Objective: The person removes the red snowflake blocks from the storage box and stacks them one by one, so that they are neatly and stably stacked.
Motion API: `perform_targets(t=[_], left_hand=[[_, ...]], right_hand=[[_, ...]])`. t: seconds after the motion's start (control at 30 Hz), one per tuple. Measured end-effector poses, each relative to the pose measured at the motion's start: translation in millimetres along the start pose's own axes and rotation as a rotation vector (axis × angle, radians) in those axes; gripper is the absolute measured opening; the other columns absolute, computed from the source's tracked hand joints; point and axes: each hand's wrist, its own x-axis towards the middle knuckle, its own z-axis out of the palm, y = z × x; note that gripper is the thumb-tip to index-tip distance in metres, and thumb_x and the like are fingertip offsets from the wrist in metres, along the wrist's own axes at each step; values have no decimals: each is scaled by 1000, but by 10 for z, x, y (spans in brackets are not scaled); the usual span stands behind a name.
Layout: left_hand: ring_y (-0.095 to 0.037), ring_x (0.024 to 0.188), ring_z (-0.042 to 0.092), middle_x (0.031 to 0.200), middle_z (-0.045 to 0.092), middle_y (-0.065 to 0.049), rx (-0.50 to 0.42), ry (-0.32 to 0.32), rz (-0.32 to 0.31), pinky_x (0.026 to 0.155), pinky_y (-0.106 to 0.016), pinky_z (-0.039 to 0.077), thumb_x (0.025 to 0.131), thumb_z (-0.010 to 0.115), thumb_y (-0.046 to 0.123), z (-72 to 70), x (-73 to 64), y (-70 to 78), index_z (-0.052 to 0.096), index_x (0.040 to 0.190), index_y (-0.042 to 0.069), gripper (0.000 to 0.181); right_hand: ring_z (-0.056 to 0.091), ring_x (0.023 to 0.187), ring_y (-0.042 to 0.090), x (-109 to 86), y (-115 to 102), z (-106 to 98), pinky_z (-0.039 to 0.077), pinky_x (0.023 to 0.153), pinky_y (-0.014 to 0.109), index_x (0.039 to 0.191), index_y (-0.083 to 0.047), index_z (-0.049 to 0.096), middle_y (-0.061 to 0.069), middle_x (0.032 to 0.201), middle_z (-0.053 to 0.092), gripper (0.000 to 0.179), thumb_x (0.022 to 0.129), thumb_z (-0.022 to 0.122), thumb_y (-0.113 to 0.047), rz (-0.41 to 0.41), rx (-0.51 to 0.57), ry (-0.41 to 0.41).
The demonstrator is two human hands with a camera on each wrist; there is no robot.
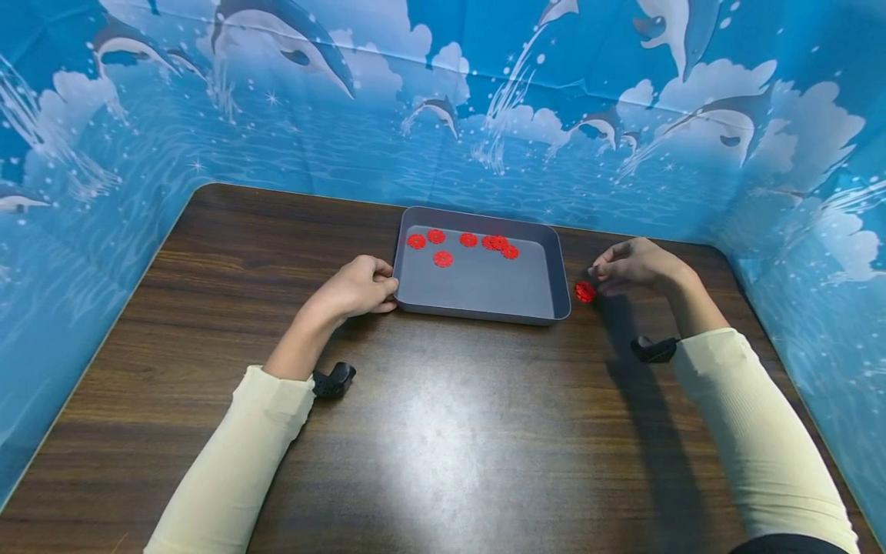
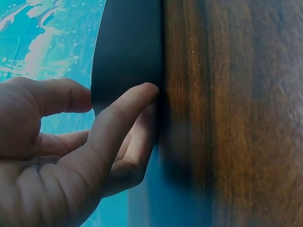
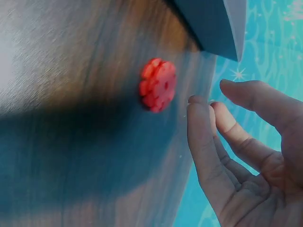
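A grey rectangular tray point(image 1: 477, 314) stands near the table's back edge, with several red notched plastic discs point(image 1: 443, 259) lying flat in its far half. My left hand point(image 1: 360, 286) holds the tray's left side near the front corner. In the left wrist view its thumb and fingers are set against the dark tray wall point(image 2: 128, 47). Right of the tray, a small stack of red notched discs point(image 3: 158, 85) lies on the wood. Close above this stack is my right hand point(image 1: 640, 265), its fingers loosely bent, with a gap between thumb and fingertips and nothing held.
The brown wooden table point(image 1: 457, 431) reaches a blue dolphin-print curtain point(image 1: 346, 154) at the back and sides. A black wrist device point(image 1: 334, 381) sits under the left forearm, and another black device point(image 1: 654, 350) under the right. The right arm casts a long shadow over the table.
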Motion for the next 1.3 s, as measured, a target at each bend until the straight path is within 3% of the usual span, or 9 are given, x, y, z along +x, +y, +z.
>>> perform_targets(t=[0.23, 0.47, 0.7, 0.97, 1.17, 1.3], left_hand=[[-38, 138, 60, 155, 45, -31, 7, 12, -7, 112, -34, 60, 113, 42, 8, -13, 6, -22, 24, 165, -12, 58], [-37, 139, 60, 156, 45, -29, 15, 16, -6, 110, -34, 62, 113, 42, 9, -33, 19, -46, 25, 165, -11, 58], [-37, 142, 58, 158, 43, -29, 24, 10, -1, 112, -36, 61, 113, 41, 9, -34, 1, -33, 23, 166, -10, 59], [-38, 144, 56, 159, 41, -30, 9, -10, 7, 115, -39, 59, 114, 41, 9, -20, 4, -44, 21, 167, -10, 60], [-38, 145, 55, 161, 40, -31, 3, -12, 11, 115, -39, 59, 114, 41, 9, -17, 6, -69, 20, 167, -10, 61], [-38, 146, 55, 161, 40, -31, 7, -16, 20, 115, -39, 59, 114, 40, 9, -3, 2, -66, 19, 167, -11, 60]], right_hand=[[76, 94, 13, 60, -221, 13, 68, 98, 47, 133, 10, 61, 29, 137, 68, 31, 111, 59, -12, -59, -41, 8], [78, 95, 16, 110, -493, 47, 70, 91, 41, 134, 5, 65, 19, 125, 76, 35, 109, 65, -19, -46, -31, 25], [81, 95, 16, 183, -697, 82, 69, 96, 43, 132, 4, 68, 17, 121, 80, 34, 109, 65, -21, -121, -139, -3], [80, 89, 10, 277, -864, 208, 70, 91, 36, 132, 4, 70, 5, 107, 81, 34, 107, 69, -20, -90, -83, -30], [80, 92, 16, 426, -1016, 403, 68, 99, 41, 133, 9, 67, 14, 112, 80, 34, 105, 70, -11, -84, 64, -48], [80, 89, 17, 531, -1052, 533, 68, 99, 42, 129, 10, 69, 14, 106, 80, 32, 104, 71, -10, -68, 62, -35]])
